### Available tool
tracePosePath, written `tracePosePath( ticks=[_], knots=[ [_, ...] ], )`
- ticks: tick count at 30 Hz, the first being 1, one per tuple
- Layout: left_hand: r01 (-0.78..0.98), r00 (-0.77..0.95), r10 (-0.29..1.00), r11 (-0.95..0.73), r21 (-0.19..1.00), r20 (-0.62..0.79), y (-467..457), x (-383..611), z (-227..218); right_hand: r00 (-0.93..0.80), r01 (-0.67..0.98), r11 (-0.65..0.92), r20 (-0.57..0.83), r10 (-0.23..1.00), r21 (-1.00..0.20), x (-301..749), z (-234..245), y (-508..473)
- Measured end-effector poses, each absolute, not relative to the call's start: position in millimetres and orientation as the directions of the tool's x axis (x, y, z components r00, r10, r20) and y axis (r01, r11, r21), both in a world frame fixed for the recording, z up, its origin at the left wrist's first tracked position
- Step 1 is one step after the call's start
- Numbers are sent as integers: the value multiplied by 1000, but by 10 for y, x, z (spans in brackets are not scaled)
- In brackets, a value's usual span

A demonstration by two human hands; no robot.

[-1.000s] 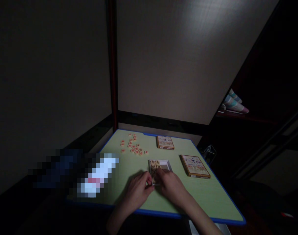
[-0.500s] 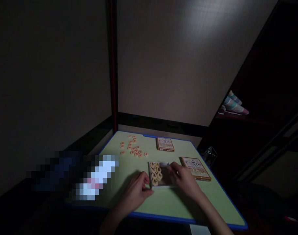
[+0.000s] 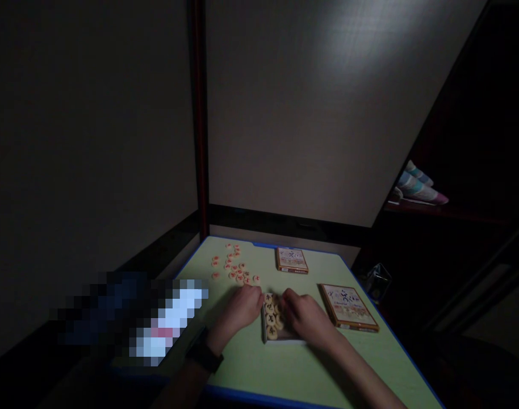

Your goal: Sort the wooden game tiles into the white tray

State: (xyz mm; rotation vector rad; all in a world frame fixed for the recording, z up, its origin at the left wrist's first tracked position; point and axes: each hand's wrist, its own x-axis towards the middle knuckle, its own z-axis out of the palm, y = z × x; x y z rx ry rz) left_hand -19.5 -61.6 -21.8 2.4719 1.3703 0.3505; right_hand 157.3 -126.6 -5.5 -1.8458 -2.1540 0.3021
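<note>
A shallow open box (image 3: 264, 335) lies on the table in front of me, with several round Chinese chess pieces (image 3: 271, 319) with dark characters in rows on its left side. My left hand (image 3: 243, 307) is closed, fingers curled at the box's upper left edge. Whatever those fingers may hold is hidden. Over the box's right half is my right hand (image 3: 305, 313), its fingers pressed together beside the upper pieces. I cannot make out what sits between them. Loose Chinese chess pieces with red characters (image 3: 234, 268) are scattered beyond my left hand.
Two flat printed boxes lie on the green table (image 3: 259, 369): a far box (image 3: 292, 259) and a box at the right (image 3: 348, 305). A blurred-out bright rectangle (image 3: 174, 312) is at the left. Panels rise behind the table, and striped slippers (image 3: 421, 184) sit on a dark shelf.
My left hand has moved up from the box's lower left side to its upper left corner. My right hand has shifted left over the pieces. The view has tilted slightly.
</note>
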Motion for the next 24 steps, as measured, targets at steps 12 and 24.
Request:
tracePosePath(
  ticks=[12, 24],
  knots=[
    [812, 520, 854, -495, 310, 0, -696, -186, -214, -154, 944, 153, 17, 988, -293, 1530, -89, -1242],
    [803, 546, 837, -517, 295, -20, -666, -147, -136, -181, 918, 192, 65, 981, -346, 1582, -128, -1017]
  ],
)
